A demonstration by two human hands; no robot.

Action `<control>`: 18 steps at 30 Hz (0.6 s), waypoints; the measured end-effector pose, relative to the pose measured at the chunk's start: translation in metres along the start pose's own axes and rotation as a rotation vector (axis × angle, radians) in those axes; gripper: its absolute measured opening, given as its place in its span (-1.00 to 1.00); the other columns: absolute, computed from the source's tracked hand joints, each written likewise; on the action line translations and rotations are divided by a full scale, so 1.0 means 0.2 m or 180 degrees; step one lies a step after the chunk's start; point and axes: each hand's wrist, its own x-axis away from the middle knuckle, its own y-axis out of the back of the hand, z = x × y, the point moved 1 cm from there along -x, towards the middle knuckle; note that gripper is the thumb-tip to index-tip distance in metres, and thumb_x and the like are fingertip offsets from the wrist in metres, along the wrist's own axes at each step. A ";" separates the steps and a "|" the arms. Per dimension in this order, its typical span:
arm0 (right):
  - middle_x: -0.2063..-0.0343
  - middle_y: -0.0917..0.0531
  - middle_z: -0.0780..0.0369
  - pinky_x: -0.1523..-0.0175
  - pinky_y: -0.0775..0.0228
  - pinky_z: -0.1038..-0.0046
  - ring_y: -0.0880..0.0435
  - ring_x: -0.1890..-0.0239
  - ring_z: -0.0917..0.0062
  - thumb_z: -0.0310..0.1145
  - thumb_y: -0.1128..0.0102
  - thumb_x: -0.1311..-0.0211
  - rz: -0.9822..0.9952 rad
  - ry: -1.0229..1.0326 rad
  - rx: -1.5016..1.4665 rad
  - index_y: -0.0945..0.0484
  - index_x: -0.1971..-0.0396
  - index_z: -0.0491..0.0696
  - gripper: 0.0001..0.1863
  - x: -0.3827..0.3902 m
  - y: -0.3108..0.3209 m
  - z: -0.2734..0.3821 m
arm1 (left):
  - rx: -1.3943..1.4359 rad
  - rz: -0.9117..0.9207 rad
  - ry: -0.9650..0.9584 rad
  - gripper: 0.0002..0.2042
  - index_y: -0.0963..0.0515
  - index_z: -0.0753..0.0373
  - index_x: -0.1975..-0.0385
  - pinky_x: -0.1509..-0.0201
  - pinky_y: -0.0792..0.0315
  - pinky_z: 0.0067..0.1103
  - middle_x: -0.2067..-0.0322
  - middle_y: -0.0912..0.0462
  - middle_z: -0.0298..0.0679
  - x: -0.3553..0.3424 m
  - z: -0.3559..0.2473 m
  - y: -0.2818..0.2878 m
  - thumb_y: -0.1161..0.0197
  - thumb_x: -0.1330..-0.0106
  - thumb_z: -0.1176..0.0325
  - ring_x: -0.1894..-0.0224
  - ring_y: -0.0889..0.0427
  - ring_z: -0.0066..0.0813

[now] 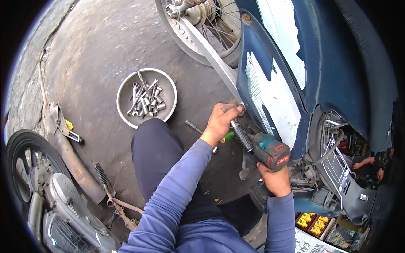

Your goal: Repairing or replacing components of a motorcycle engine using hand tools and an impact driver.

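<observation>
My right hand (275, 179) grips a teal and black cordless impact wrench (270, 149) low beside the blue motorbike (278, 84). Its front end points in under the bike's side, where the tip is hidden. Fingers closed, my left hand (219, 122) is at the metal end of a footrest bar (241, 135) with a black ribbed rubber. Part of what those fingers hold is hidden. Just below the left hand, a green-handled tool (228, 136) and a metal socket extension (193, 126) lie on the ground.
A round bowl (120, 114) of wrenches and sockets stands on the concrete floor left of centre. Another motorbike's wheel (19, 168) and engine are at the left. A foot pedal (244, 173) hangs below the wrench. Yellow-topped boxes (319, 224) sit lower right; another person's hand (380, 174) shows beyond.
</observation>
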 end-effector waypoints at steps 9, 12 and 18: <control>0.25 -0.66 0.16 0.07 -0.44 0.41 -0.64 0.19 0.43 -0.47 -0.24 -0.04 -0.0046 -0.0448 -0.0729 -0.54 0.14 -0.17 -0.68 0.03 -0.04 0.01 | 0.0192 0.0019 0.0014 -0.66 -0.35 0.27 0.76 0.45 -0.12 -0.58 0.73 -0.32 -0.37 -0.03 0.03 0.06 -0.12 -0.22 0.26 0.60 -0.24 -0.59; 0.26 -0.66 0.16 0.08 -0.44 0.42 -0.64 0.20 0.45 -0.47 -0.25 -0.03 -0.0041 -0.0309 -0.0489 -0.54 0.15 -0.17 -0.68 0.03 -0.04 0.02 | 0.0228 0.0010 -0.0005 -0.67 -0.35 0.28 0.75 0.44 -0.13 -0.57 0.73 -0.32 -0.35 -0.04 0.05 0.07 -0.12 -0.22 0.27 0.60 -0.25 -0.57; 0.29 -0.66 0.13 0.07 -0.45 0.42 -0.65 0.19 0.43 -0.45 -0.28 -0.01 -0.0049 -0.0599 -0.0734 -0.54 0.17 -0.17 -0.67 0.05 -0.04 0.04 | 0.0136 0.0091 -0.0100 -0.68 -0.34 0.28 0.75 0.45 -0.12 -0.57 0.73 -0.30 -0.35 -0.02 0.05 0.04 -0.11 -0.22 0.29 0.61 -0.25 -0.57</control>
